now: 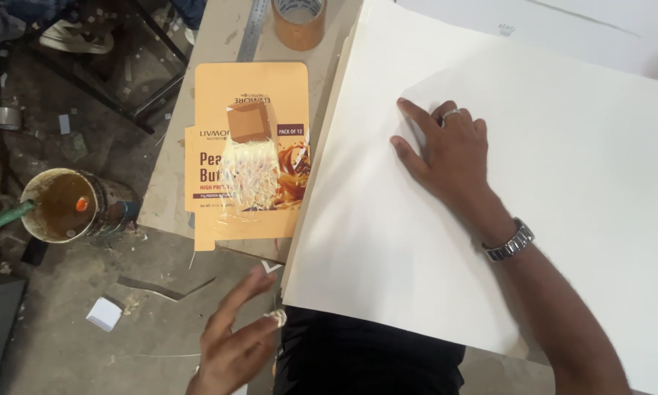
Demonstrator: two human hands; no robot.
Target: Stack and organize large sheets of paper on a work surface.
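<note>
White sheet [534, 219] lies flat on the workbench [219, 44], covering most of it, and the right hand [446, 157] presses down on it with fingers spread, gripping nothing. Left hand [234, 340] hangs loose and open off the bench edge, holding nothing, near the flattened orange carton [248, 153]; a tape roll [298, 22] sits up top.

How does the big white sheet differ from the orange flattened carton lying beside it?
The white sheet is blank and much larger; the orange flattened carton is smaller and printed with pictures and lettering. The right hand presses flat on the white sheet, while no hand touches the carton; the left hand is off the table edge, below it. The carton has flaps and notches; the sheet has plain straight edges. Both lie flat on the worktable.
</note>
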